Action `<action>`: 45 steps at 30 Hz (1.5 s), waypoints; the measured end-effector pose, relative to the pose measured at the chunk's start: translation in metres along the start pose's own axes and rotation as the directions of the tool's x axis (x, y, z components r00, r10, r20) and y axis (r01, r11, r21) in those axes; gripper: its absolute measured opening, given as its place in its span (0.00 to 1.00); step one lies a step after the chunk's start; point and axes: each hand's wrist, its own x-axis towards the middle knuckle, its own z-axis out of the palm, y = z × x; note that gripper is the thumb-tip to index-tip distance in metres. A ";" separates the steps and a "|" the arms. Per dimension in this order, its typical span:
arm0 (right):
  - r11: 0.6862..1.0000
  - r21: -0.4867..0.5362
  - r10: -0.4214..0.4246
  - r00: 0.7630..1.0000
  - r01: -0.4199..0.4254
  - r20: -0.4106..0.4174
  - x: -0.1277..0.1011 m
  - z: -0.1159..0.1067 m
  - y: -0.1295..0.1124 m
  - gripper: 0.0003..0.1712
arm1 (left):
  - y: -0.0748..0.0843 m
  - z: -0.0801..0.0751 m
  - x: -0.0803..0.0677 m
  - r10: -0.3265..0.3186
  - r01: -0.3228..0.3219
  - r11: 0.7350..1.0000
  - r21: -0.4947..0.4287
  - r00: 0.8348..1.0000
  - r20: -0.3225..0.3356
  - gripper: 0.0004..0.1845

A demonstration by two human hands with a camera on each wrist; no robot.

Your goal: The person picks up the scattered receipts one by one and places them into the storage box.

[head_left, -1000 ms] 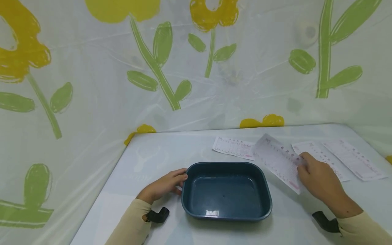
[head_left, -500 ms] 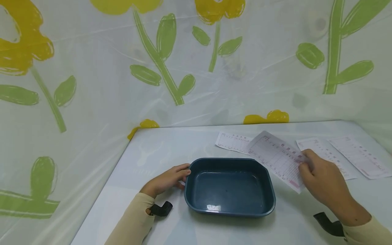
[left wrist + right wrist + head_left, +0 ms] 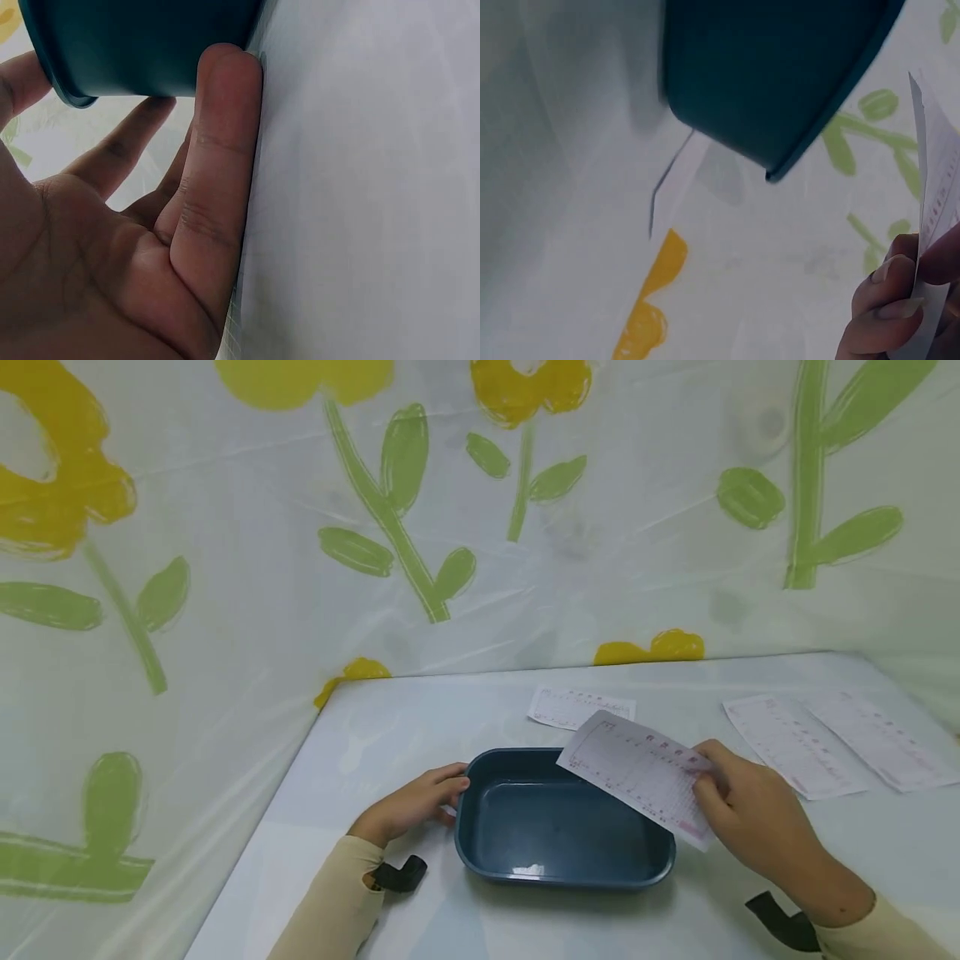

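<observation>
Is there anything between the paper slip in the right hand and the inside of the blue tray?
Nothing visible. The slip hangs over the tray's right rim, pinched by the right hand; the tray is empty.

Pale table (image 3: 420, 727) with blue tub (image 3: 562, 868) and three paper slips (image 3: 795, 743).

The tray (image 3: 564, 868) is dark teal; the paper slip (image 3: 637, 772) is white with pink print; the curtain (image 3: 225, 527) shows yellow flowers with green leaves.
</observation>
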 end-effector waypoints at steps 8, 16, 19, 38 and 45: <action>0.999 -0.016 -0.041 0.996 0.042 0.074 0.007 0.011 -0.015 0.12 | -0.001 -0.002 0.003 -0.006 0.005 1.000 -0.021 1.000 -0.025 0.32; 0.998 -0.022 -0.053 0.988 0.057 0.147 0.016 0.020 -0.031 0.11 | 0.001 -0.004 0.005 -0.010 0.010 1.000 -0.007 1.000 -0.020 0.32; 0.998 -0.029 -0.048 0.983 0.054 0.178 0.019 0.025 -0.036 0.11 | 0.002 -0.005 0.006 -0.004 0.004 1.000 -0.010 1.000 -0.018 0.31; 0.995 0.057 -0.100 0.935 0.086 0.340 0.035 0.063 -0.054 0.05 | 0.001 -0.007 0.006 0.031 -0.031 0.999 -0.011 0.999 0.019 0.27; 0.992 0.056 -0.123 0.888 0.110 0.443 0.035 0.077 -0.056 0.03 | -0.003 -0.006 0.005 0.030 -0.029 0.999 -0.038 0.999 0.033 0.27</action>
